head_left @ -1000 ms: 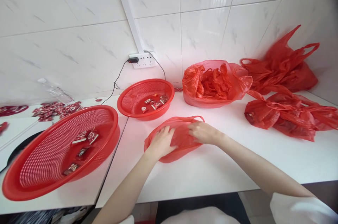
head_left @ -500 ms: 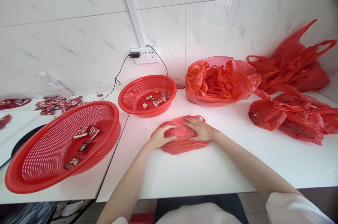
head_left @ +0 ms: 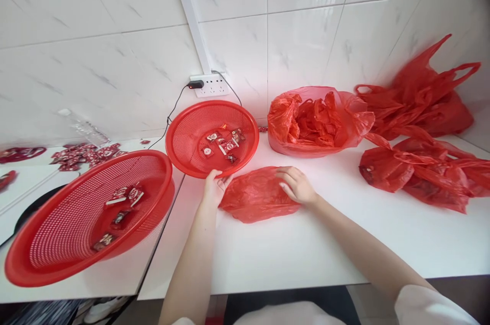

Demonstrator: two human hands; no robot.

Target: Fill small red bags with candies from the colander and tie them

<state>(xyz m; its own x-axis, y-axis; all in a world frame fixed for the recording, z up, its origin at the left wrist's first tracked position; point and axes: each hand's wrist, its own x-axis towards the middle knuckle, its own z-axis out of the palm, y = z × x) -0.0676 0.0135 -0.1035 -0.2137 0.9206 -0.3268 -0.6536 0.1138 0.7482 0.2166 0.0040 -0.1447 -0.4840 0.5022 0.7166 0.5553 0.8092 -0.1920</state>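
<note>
My left hand (head_left: 215,187) is closed on the near rim of the smaller red basket (head_left: 179,133), with the thumb over the edge. That basket leans towards me, and several small wrapped snacks (head_left: 227,146) lie on its bottom. In front of it a thin red plastic bag (head_left: 254,197) lies flattened and crumpled on the white table. At the bag's right end is my right hand (head_left: 297,184), its fingers curled around the bag's edge.
A larger red basket (head_left: 49,223) with several wrapped snacks stands at left. Loose wrapped snacks (head_left: 82,155) and a clear bottle (head_left: 90,131) are behind it. A container of red bags (head_left: 319,149) and filled red bags (head_left: 421,172) stand right. A power strip (head_left: 210,85) is on the wall.
My left hand has left the plastic bag and taken hold of the smaller basket's rim. The basket has tipped towards me. My right hand has shifted slightly right, its fingers now curled.
</note>
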